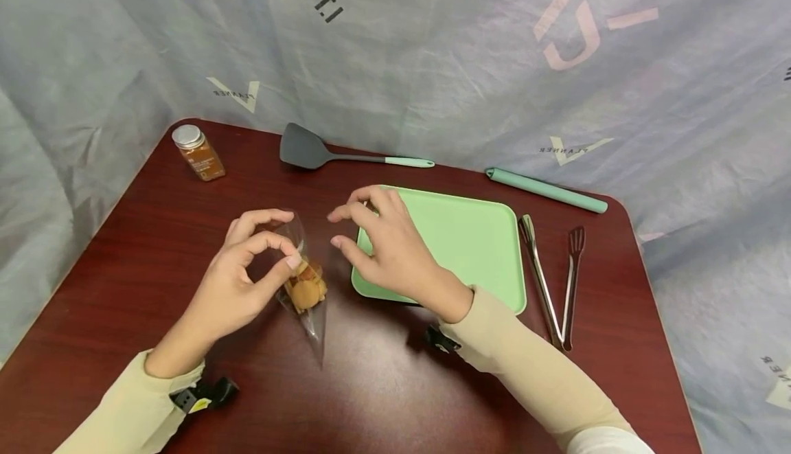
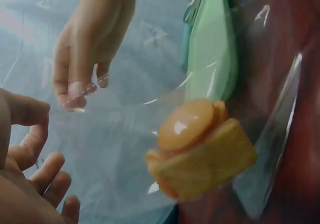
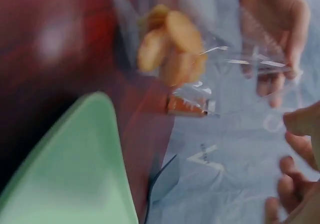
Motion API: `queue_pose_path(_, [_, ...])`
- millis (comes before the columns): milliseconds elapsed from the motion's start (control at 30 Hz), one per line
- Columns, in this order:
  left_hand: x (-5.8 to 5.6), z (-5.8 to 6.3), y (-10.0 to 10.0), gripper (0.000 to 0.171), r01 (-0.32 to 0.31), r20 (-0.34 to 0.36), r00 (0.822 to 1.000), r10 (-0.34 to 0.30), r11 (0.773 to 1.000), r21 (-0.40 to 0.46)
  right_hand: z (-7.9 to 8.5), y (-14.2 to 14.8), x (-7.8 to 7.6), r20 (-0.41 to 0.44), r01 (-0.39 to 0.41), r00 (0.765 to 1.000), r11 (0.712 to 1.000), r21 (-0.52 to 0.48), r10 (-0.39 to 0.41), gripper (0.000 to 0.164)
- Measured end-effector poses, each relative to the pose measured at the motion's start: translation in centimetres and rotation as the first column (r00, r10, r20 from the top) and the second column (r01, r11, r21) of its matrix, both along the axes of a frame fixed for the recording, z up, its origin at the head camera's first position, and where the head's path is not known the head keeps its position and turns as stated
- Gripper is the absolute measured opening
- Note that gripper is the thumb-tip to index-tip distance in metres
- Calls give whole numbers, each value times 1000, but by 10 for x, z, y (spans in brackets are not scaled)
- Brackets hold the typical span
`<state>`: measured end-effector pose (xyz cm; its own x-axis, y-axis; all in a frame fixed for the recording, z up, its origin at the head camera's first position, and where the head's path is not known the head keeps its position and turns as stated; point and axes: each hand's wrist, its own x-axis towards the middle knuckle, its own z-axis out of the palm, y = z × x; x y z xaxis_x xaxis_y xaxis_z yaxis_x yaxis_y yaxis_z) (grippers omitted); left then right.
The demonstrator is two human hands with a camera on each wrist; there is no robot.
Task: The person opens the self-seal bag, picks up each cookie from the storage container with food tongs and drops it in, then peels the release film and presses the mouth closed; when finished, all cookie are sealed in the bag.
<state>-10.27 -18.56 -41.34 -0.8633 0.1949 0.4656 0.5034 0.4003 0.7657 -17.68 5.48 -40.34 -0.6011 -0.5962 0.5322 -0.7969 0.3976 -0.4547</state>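
A clear plastic bag [image 1: 314, 327], cone-shaped toward its lower end, hangs above the table. My left hand [image 1: 244, 279] pinches its upper edge between thumb and index finger. Inside the bag sit several golden-yellow biscuit-like pieces [image 1: 307, 289], round and flat; one looks square in the left wrist view, where the pieces [image 2: 200, 149] show close up. To the right of the bag, my right hand [image 1: 386, 241] hovers over the left end of a light green tray [image 1: 463, 248]. Its fingers are bent loosely and spread from the thumb, with nothing between them in the head view.
A spice jar [image 1: 199, 153] with a silver lid lies at the back left. Along the back edge are a grey spatula [image 1: 305, 148] and a green rod-shaped tool [image 1: 546, 190]. Metal tongs [image 1: 550, 289] lie spread right of the tray. Behind the table hangs a grey curtain [image 1: 402, 49].
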Motion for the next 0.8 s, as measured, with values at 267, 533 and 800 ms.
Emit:
queue_pose_path(267, [12, -10, 33, 22, -76, -100, 993, 70, 995, -64, 12, 9, 9, 607, -22, 793, 995, 101, -44, 51])
queue_pose_path(533, [12, -17, 57, 11, -60, -148, 988, 47, 995, -83, 9, 17, 0, 668, -66, 733, 964, 259, -129, 43])
queue_pose_path(800, [-2, -23, 46, 13, -76, -70, 995, 74, 997, -20, 0, 28, -2, 406, -24, 908, 956, 292, -101, 18])
